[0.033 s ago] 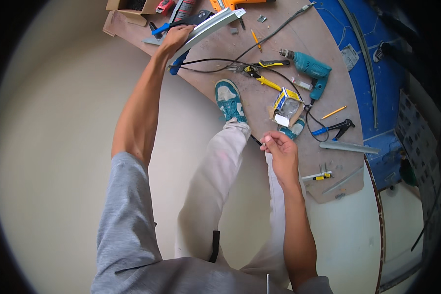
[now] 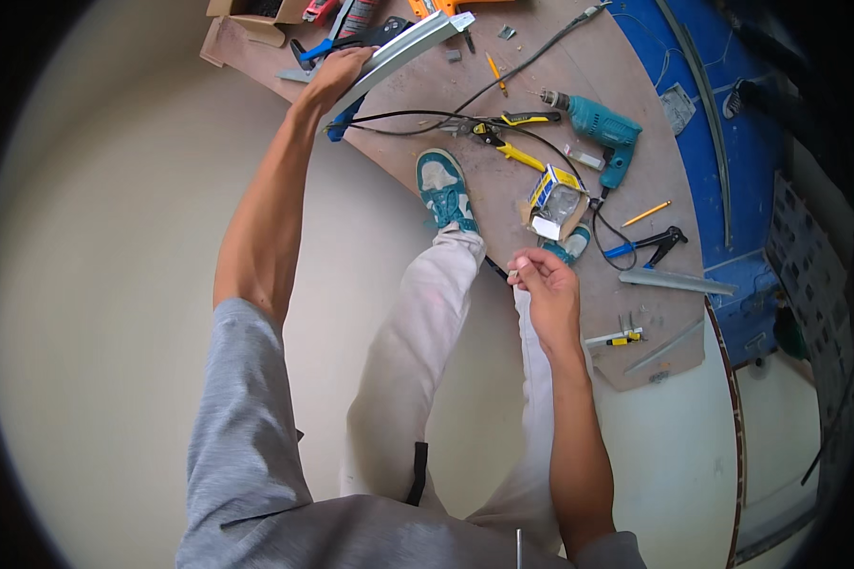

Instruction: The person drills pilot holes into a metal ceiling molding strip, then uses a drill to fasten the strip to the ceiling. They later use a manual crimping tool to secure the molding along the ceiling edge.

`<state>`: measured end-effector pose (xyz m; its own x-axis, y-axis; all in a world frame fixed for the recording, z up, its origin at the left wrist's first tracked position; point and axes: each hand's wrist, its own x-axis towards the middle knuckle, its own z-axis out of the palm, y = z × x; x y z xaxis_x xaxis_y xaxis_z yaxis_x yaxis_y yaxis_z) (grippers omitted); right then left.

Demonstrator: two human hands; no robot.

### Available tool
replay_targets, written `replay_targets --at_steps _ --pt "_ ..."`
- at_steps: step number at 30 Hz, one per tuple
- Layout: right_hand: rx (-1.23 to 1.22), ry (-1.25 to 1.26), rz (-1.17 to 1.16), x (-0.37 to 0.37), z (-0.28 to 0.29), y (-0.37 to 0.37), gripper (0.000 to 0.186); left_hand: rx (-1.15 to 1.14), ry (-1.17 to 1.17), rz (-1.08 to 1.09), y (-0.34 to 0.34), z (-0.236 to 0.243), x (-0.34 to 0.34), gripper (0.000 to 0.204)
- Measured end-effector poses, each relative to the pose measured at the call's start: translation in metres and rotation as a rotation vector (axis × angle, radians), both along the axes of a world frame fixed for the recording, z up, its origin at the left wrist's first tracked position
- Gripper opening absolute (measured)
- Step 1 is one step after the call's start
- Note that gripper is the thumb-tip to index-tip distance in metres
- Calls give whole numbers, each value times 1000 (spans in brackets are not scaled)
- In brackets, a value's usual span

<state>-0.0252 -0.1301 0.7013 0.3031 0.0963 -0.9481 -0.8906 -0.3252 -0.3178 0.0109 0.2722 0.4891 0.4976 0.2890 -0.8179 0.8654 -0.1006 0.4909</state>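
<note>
My left hand point(image 2: 340, 78) is closed around a long silvery metal profile point(image 2: 403, 52) at the upper left, which slants up to the right. A blue-handled tool point(image 2: 356, 40) with black parts lies beside that hand. My right hand point(image 2: 548, 292), lower and to the right, has thumb and fingers pinched together on a small light-coloured piece point(image 2: 513, 275), too small to name. Just beyond it stands a small open yellow-and-blue box point(image 2: 558, 204) with a clear bag inside.
A teal corded drill point(image 2: 598, 128), yellow-handled snips point(image 2: 508, 147), a pencil point(image 2: 647, 216), a blue-and-black hand tool point(image 2: 650, 248) and a short metal profile point(image 2: 678, 282) lie on the brown board point(image 2: 626, 318). The drill's black cable point(image 2: 399, 115) loops across it. My shoe point(image 2: 444, 190) rests at its edge.
Almost nothing differs. My right hand's fingertips have shifted slightly upward, and the metal profile in my left hand has tipped a little to the left.
</note>
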Motion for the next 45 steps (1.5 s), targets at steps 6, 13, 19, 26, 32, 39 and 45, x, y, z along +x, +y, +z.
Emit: replay_targets --at_steps 6,13,19,26,32,39,45 --pt "9 -220 -45 -11 19 -19 22 -212 -156 -36 -29 115 -12 37" --pt "155 -335 -76 15 144 -17 28 -501 -292 344 -95 286 -45 37" --pt "455 -530 -27 50 281 -10 27 -763 -565 370 -144 441 -69 63" --pt "202 -850 191 38 337 2 28 -611 -770 402 -206 546 -75 84" --pt "76 -806 151 5 349 -21 31 -736 -1047 831 -241 597 -77 38" --pt "235 -1029 91 33 409 -38 35 -401 -1162 753 -247 670 -87 33" --pt "433 -897 122 55 402 -37 31 -375 -1208 753 -263 691 -101 36"
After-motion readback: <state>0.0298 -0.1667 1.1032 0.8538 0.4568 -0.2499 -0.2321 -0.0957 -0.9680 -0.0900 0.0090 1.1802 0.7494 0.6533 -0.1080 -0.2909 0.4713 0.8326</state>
